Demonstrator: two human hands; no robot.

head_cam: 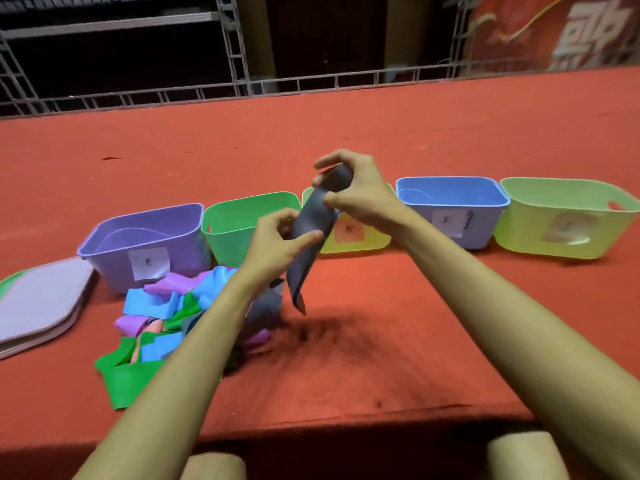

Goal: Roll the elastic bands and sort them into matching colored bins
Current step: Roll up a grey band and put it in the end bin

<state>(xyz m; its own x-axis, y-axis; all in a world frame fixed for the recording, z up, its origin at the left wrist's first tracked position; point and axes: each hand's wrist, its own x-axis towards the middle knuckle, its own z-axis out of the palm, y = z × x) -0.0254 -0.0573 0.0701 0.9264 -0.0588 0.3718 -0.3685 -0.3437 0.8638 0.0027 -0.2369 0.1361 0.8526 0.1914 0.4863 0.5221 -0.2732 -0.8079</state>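
Over the red table (381,306), both hands (277,237) pinch a grey band (308,233).

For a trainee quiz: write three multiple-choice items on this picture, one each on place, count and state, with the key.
1. Where does the pile of loose coloured elastic bands lie?
A. In front of the purple plastic bin
B. Inside a bin
C. On the stacked lids

2. How many plastic bins stand in the row?
A. Three
B. Five
C. Seven

3. The dark grey elastic band is:
A. lying in the pile
B. inside a bin
C. held up by both hands

1 A: it lies just before that bin.
2 B: purple, green bin, yellow bin, blue bin, pale green bin.
3 C: left hand and right hand grip it aloft.
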